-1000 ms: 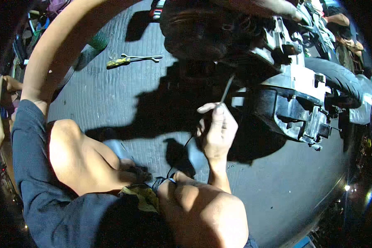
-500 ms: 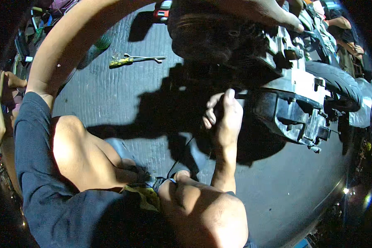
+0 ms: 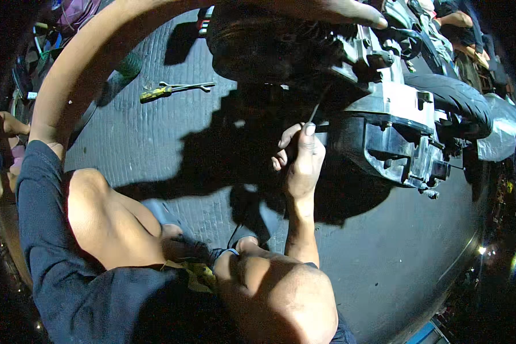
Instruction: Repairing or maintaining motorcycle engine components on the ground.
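Observation:
My right hand (image 3: 300,157) is closed on a thin metal tool (image 3: 313,112) whose tip points up into the underside of a motorcycle engine (image 3: 378,114). My left arm arcs over the top of the view, and my left hand (image 3: 332,10) rests flat on top of the dark round engine casing (image 3: 258,40), fingers stretched out to the right. I am squatting, with both bare knees low in the view.
A yellow-handled screwdriver (image 3: 157,92) lies on the grey ribbed floor (image 3: 155,137) at the upper left. A black tyre (image 3: 453,97) and more motorcycle parts sit at the right. A green bottle (image 3: 129,64) stands near my left arm.
My right hand moved up and right toward the engine, then turned so the thin tool points up into the underside. My left hand stayed on the casing.

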Demonstrator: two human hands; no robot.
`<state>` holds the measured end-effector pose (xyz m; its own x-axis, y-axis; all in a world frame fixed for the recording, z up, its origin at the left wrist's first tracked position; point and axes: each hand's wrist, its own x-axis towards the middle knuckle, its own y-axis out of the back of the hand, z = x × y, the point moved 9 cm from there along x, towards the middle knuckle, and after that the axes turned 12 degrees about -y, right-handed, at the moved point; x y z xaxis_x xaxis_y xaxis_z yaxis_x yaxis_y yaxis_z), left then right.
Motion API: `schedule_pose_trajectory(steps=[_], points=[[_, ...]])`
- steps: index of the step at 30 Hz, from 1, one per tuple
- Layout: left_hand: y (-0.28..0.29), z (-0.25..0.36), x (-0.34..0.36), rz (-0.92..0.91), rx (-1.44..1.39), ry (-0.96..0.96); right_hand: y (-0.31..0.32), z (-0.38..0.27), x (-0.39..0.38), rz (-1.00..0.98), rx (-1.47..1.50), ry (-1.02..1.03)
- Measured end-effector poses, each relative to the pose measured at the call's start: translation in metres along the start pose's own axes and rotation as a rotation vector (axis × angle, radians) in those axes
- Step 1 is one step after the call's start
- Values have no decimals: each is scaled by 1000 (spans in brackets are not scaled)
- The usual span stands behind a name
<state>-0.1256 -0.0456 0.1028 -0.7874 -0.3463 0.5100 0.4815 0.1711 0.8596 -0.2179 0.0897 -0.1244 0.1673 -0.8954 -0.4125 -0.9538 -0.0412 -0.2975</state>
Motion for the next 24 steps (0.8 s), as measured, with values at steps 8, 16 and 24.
schedule_pose_trajectory(steps=[8,16,24], points=[[-4,-5,2,-59,1,46,-2,-5,-6,100,-125,-16],[-1,-4,3,-110,-7,127,-26,16,-12,-134,129,-306],[-4,-6,-3,-88,-30,127,-8,-2,-4,34,-122,-63]])
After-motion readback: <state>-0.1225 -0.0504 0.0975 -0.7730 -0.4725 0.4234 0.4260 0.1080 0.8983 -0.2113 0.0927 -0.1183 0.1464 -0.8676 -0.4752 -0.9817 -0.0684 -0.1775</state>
